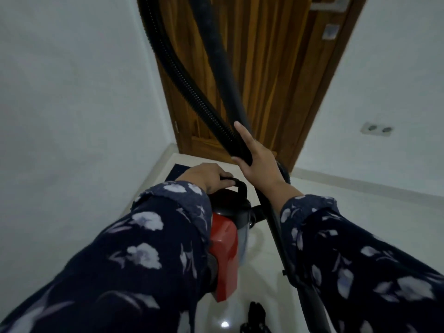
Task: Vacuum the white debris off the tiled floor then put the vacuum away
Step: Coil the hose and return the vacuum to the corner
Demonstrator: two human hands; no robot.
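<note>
A red and black canister vacuum (225, 239) hangs low in the middle of the view, just above the white tiled floor (360, 212). My left hand (206, 176) is closed around its black carry handle (236, 182). My right hand (258, 162) grips the smooth black wand together with the ribbed black hose (182, 78), which both rise up and to the left out of the frame. The lower part of the wand runs down past my right sleeve. No white debris shows on the visible floor.
A brown wooden door (264, 68) stands straight ahead, with a dark mat (179, 171) at its foot. White walls close in on the left and right. A double wall socket (376, 129) sits low on the right wall. A small black object (257, 313) lies on the floor below the vacuum.
</note>
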